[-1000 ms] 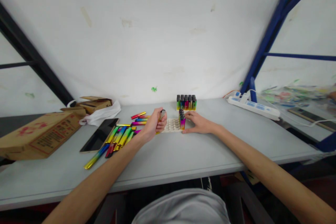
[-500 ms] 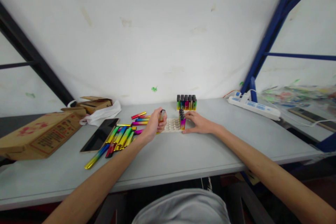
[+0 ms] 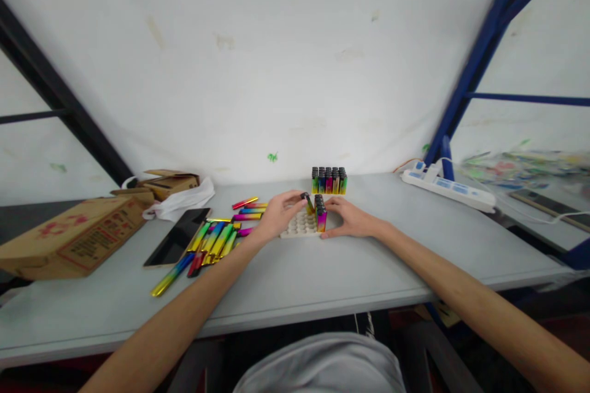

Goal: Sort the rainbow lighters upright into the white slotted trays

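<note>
My left hand (image 3: 280,215) is closed, with a lighter (image 3: 308,201) pinched at its fingertips. The lighter is tilted over the far side of a white tray (image 3: 299,232) with rows of round holes, close to a row of upright lighters (image 3: 321,214). Those have black tops and shiny pink-to-yellow bodies and stand at the tray's right end. My right hand (image 3: 348,218) is curled around that end, its thumb at the near corner and its fingers by the lighters' far end. Part of its grip is hidden behind them.
A block of upright lighters (image 3: 329,180) stands near the wall. Loose shiny lighters (image 3: 216,239) lie at left beside a dark tablet (image 3: 177,237). Farther left are a cardboard box (image 3: 69,236) and a white bag (image 3: 184,199). At right is a power strip (image 3: 449,189).
My left hand has moved right, carrying the lighter from left of the tray to over it, beside the standing row. My right hand has stayed at the tray's end.
</note>
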`<move>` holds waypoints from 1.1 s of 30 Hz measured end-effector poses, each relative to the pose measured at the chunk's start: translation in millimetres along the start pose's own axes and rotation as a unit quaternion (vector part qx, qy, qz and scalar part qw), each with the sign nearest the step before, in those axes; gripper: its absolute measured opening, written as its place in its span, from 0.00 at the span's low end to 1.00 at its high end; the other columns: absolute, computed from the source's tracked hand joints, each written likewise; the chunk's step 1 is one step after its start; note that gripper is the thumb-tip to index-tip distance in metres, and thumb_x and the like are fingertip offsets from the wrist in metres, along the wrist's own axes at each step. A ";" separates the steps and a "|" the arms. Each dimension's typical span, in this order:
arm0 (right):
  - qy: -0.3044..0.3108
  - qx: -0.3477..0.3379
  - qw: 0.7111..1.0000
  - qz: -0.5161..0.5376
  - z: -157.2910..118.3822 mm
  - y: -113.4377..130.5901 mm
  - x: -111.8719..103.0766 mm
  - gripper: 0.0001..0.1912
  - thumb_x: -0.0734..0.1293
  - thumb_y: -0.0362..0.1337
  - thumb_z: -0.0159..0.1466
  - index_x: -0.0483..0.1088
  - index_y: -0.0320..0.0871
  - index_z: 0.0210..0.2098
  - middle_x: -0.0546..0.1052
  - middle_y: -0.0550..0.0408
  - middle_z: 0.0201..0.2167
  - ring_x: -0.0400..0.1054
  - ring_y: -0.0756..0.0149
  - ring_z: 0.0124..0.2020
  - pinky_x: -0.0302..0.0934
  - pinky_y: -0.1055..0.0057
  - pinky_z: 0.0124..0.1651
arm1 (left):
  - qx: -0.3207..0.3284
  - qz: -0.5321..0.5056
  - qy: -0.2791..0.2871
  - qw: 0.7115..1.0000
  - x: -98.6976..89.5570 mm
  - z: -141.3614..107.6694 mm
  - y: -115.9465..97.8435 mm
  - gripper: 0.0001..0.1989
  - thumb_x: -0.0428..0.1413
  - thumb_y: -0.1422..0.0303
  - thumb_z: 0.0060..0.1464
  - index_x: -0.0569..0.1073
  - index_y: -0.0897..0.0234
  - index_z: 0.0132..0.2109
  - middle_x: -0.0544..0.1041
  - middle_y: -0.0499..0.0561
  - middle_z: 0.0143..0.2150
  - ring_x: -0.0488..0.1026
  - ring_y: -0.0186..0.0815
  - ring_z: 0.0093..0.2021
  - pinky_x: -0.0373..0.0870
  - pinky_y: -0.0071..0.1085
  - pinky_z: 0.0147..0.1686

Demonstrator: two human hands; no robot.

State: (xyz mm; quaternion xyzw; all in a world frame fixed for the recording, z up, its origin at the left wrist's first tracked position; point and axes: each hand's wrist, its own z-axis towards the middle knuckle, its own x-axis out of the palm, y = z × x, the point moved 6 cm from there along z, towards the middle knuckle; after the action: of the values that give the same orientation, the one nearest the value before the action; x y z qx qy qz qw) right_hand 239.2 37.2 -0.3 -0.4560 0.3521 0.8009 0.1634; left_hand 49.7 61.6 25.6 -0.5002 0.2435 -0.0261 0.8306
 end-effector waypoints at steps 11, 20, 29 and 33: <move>0.000 -0.003 1.000 0.001 -0.1 0.8 -0.1 0.38 0.76 0.59 0.57 0.73 0.41 0.58 0.74 0.42 0.54 0.68 0.47 0.56 0.62 0.49 0.63 | 0.010 0.179 0.061 0.982 6.2 0.3 1.1 0.17 0.51 0.58 0.68 0.74 0.61 0.56 0.85 0.57 0.45 0.83 0.45 0.46 0.76 0.37 0.48; 0.007 0.003 1.000 0.000 -0.4 1.6 -1.1 0.38 0.76 0.59 0.58 0.73 0.40 0.58 0.74 0.41 0.54 0.68 0.47 0.56 0.63 0.49 0.62 | 0.034 0.299 0.084 0.950 -7.5 -1.9 -12.6 0.19 0.54 0.64 0.63 0.74 0.64 0.59 0.84 0.57 0.49 0.80 0.44 0.49 0.71 0.37 0.52; 0.017 0.005 1.000 -0.012 -0.2 1.8 -1.5 0.38 0.75 0.60 0.58 0.73 0.39 0.57 0.73 0.41 0.55 0.68 0.48 0.55 0.63 0.50 0.62 | -0.113 0.301 0.231 0.918 -66.3 -16.8 -3.8 0.17 0.61 0.54 0.52 0.82 0.64 0.39 0.83 0.53 0.35 0.79 0.41 0.37 0.70 0.30 0.39; 0.018 0.005 1.000 -0.004 -0.2 1.2 -1.6 0.38 0.74 0.61 0.58 0.73 0.41 0.57 0.73 0.42 0.55 0.68 0.47 0.56 0.63 0.50 0.62 | -0.158 0.307 0.288 0.893 -69.0 -25.9 7.6 0.19 0.67 0.55 0.41 0.83 0.62 0.38 0.80 0.49 0.31 0.76 0.39 0.32 0.66 0.28 0.31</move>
State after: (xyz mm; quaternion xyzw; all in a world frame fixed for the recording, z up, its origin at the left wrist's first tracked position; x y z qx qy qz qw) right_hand 239.5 36.4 1.5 -0.4708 0.3572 0.7903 0.1621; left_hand -23.7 64.0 35.4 -0.4960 0.6144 0.1259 0.6005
